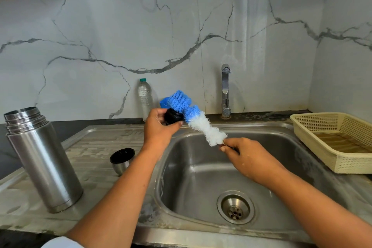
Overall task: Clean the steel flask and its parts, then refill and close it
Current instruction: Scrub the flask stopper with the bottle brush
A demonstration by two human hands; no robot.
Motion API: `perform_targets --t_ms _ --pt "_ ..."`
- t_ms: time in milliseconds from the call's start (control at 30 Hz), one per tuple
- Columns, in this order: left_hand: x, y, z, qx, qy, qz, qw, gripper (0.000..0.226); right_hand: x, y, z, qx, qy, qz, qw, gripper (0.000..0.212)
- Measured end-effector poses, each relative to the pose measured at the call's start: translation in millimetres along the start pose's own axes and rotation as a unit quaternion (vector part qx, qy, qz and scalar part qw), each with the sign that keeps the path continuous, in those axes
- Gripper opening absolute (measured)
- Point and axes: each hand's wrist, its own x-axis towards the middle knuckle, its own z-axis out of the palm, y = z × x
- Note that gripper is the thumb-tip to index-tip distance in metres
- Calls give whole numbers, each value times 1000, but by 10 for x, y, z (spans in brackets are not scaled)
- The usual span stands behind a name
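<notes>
The steel flask (41, 159) stands open and upright on the drainboard at the left. Its steel cup lid (122, 160) lies tilted on the drainboard beside the sink bowl. My left hand (159, 127) grips the black stopper (173, 116) above the sink's back left corner. My right hand (247, 156) pinches the handle of a bottle brush (193, 115) with blue and white bristles. The blue bristles press against the stopper.
The steel sink (201, 171) with its drain (235, 207) lies below both hands. A tap (225, 90) stands at the back. A clear plastic water bottle (145, 98) and a blue object (164, 102) stand behind. A cream plastic basket (314, 127) sits at right.
</notes>
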Motion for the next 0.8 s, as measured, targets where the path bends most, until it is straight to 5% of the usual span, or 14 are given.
perform_targets --t_ms 133,300,433,600,800 --pt "53 -5 -51 -50 54 -15 997 58 -20 39 -47 9 -14 10 1000 24" --pt "-33 39 20 -33 -33 -4 999 58 3 57 -42 35 -15 22 999 20" --pt "51 27 -60 -74 27 -17 997 58 4 112 -65 38 -26 16 999 22" --pt "-17 5 7 -54 -45 -22 997 55 35 84 -11 70 -30 16 997 23" --pt "58 -62 -28 -92 1 -54 994 51 4 99 -45 61 -41 7 997 24"
